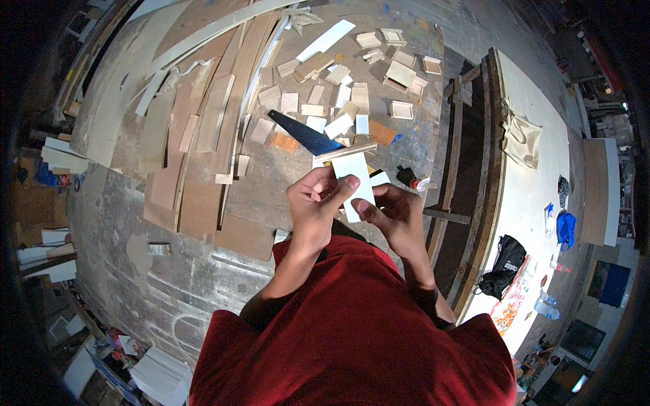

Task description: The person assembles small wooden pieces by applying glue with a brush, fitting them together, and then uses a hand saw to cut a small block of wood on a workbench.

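Note:
Both of my hands grip a small white rectangular panel [353,177] in front of my chest. My left hand [315,201] is closed on its left edge, thumb flat on the white face. On the lower right edge, my right hand [395,215] pinches the panel between thumb and fingers. A thin wooden strip [359,150] lies across the panel's far end; whether it is joined to it I cannot tell. Just beyond my left hand is a dark, tapering blade like a handsaw's [306,133], its near end hidden behind the strip and hands.
Several small wooden boxes [401,76] and loose offcuts [290,103] lie scattered ahead. Long boards [218,111] are stacked at the left. A white-topped table [535,196] on the right bears a cream bag [521,139] and a black drawstring bag [504,267]. A small bottle [423,184] stands near my right hand.

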`<state>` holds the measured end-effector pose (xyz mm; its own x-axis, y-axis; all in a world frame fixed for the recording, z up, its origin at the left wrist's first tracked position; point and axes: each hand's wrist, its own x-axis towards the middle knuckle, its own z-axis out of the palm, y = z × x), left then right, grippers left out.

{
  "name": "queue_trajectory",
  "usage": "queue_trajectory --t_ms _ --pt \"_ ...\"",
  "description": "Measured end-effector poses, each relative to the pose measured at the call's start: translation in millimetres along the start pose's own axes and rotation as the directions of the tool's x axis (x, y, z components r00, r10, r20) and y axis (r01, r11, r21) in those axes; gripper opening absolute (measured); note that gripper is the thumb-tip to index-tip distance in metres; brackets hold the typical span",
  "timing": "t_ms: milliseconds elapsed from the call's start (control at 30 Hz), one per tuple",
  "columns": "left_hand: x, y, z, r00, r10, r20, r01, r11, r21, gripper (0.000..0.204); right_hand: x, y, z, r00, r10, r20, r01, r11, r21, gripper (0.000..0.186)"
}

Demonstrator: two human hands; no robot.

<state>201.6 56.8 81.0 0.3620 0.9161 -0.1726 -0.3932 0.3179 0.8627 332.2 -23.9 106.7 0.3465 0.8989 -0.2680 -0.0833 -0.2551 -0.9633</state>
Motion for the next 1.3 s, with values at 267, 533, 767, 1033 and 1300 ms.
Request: queue_trajectory --t_ms 267,533,767,1033,1300 --pt "5 -9 -1 0.984 -0.166 -0.069 0.16 0.983 -0.091 0.019 3 2 2 0.996 0.081 0.021 -0.081 0.997 -0.012 0.025" --pt "7 -13 -5 0.986 -0.135 -0.101 0.135 0.991 -0.016 0.015 8 12 1 0.988 0.154 0.031 -0.156 0.986 0.06 0.032" --pt "6 -18 -10 0.993 -0.077 -0.087 0.076 0.997 -0.015 0.017 12 21 -1 0.988 0.136 0.078 -0.137 0.991 -0.001 0.03" --pt "16 -10 -92 0.932 -0.068 -0.356 0.063 0.998 -0.026 0.018 62 127 -34 0.986 0.085 -0.144 -0.098 0.991 -0.086 0.025" --pt "8 8 -140 0.909 -0.075 -0.409 0.089 0.996 0.015 0.022 76 285 5 0.997 -0.039 0.065 0.075 0.622 -0.78 0.037"
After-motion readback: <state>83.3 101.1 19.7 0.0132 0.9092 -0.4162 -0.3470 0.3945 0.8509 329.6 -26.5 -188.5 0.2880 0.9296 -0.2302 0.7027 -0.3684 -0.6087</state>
